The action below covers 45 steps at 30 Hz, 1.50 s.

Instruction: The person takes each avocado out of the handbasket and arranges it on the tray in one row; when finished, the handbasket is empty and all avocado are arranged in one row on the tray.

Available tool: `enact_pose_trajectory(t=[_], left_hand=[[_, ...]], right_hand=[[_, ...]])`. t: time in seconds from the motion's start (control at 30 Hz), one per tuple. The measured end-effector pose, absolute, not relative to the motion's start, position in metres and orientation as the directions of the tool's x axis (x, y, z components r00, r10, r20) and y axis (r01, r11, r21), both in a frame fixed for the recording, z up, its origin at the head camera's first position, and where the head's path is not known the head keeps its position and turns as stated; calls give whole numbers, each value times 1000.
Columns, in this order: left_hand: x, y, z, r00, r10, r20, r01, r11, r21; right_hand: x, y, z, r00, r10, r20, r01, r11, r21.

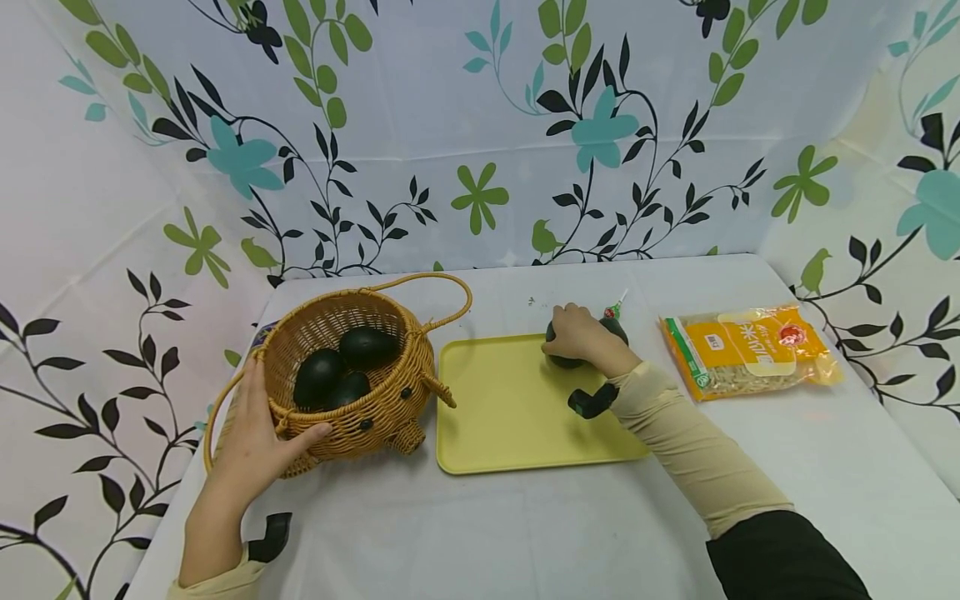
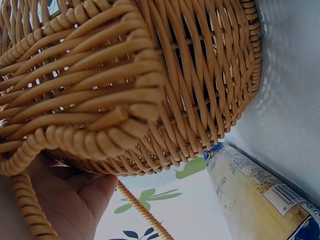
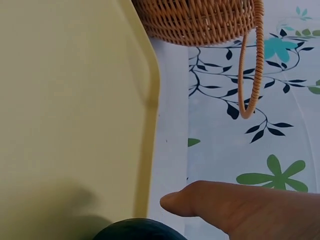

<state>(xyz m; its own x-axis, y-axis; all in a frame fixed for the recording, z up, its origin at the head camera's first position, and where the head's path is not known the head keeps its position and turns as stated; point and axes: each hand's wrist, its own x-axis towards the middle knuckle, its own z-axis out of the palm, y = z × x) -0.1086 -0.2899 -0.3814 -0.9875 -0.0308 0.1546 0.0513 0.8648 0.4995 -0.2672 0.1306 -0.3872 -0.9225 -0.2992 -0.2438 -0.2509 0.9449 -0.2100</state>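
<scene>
Head view: my left hand lies flat against the basket at centre left, bracing it; my right hand curls over a dark avocado at the tray's upper right corner. Left wrist view: palm on the wicker. Right wrist view: avocado at bottom edge. I judge it is being set down; next comes letting go.

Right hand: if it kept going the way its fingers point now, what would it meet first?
The right hand already grips a dark avocado at the yellow tray's far corner. Beyond it, probably only bare table, then the backdrop; depth is unclear.
</scene>
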Motion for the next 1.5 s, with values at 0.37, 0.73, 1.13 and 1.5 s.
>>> enact_pose_trajectory(t=[0.37,0.73,1.13,1.5], left_hand=[[-109,-290,-382,-986,-24,163,62,863,502],[-108,-289,-381,-988,-24,155,59,859,508],[-107,-291,-382,-989,-23,148,56,861,506],[-108,-295,-382,-989,-33,145,44,868,494]], right_hand=[[-274,133,-362,-934,-310,-179,-251,924,-290],[-284,115,-316,-928,-365,-77,-316,879,-356],[-275,46,-278,-848,-529,-22,-491,801,-343],[-254,-56,-278,-689,-724,-45,-706,683,-186]])
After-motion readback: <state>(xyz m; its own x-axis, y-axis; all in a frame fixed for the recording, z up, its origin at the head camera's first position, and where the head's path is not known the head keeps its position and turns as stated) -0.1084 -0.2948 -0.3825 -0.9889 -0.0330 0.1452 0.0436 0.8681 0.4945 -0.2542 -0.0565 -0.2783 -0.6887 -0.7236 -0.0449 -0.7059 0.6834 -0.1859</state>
